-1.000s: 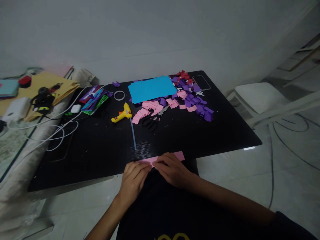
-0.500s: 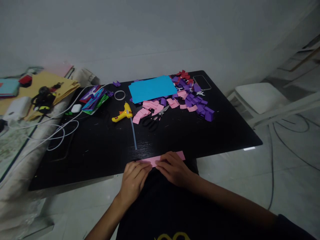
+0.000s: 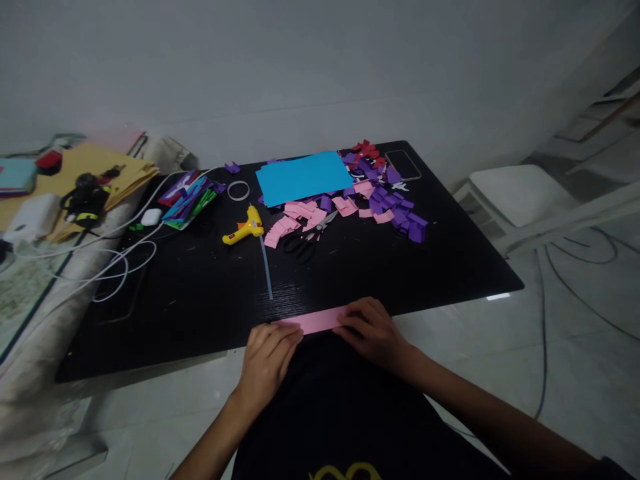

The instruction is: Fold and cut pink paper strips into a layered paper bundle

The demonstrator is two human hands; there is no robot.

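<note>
At the table (image 3: 425,273)'s six o'clock edge, the left hand (image 3: 267,357) and right hand (image 3: 377,339) gripped a pink strip (image 3: 320,321) with bent fingers; smoothing or folding seemed underway, the next move likely needing aligned edges.

This looked like a craft space: beyond the right grip (image 3: 376,331), the table (image 3: 400,267) held a glue gun (image 3: 246,229), scissors (image 3: 311,240) and paper cuttings (image 3: 400,208).

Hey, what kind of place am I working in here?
Probably a craft corner in a home: a yellow glue gun, scissors and cut pink paper pieces lie on a black table against a plain wall.
</note>
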